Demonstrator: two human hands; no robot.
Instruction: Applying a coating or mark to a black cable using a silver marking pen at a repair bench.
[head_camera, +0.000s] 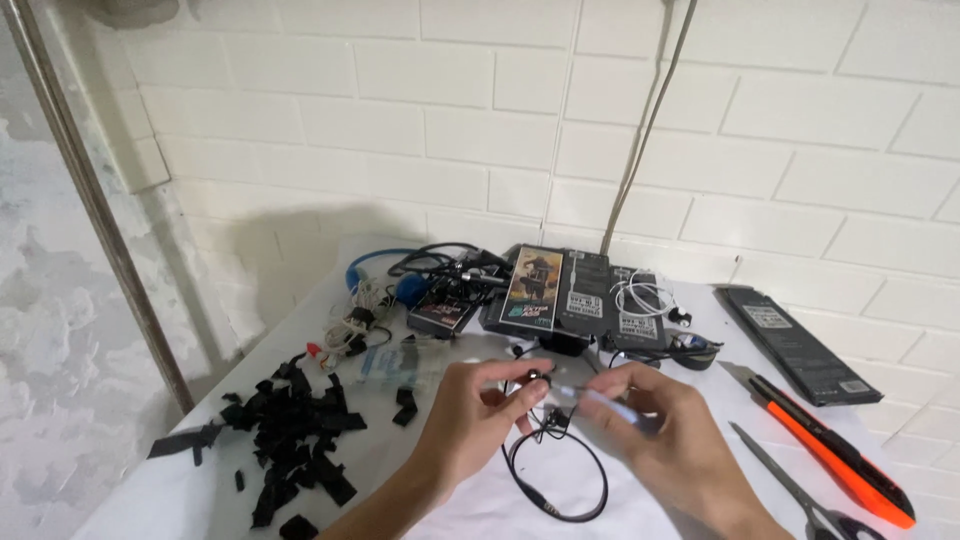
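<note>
both hands mid-frame, left hand (470, 415) and right hand (668, 432) each pinch grip closed on black earphone cable (556, 478), lifting its end clear of worktop (180, 495) for close handling.

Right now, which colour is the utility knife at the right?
Orange with black, the utility knife shows best in the head view.

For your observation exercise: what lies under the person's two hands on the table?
Under the left hand and right hand a black cable lies looped on the white table, rising to their fingertips. The hands and wrists cover whatever else lies beneath them.
</note>
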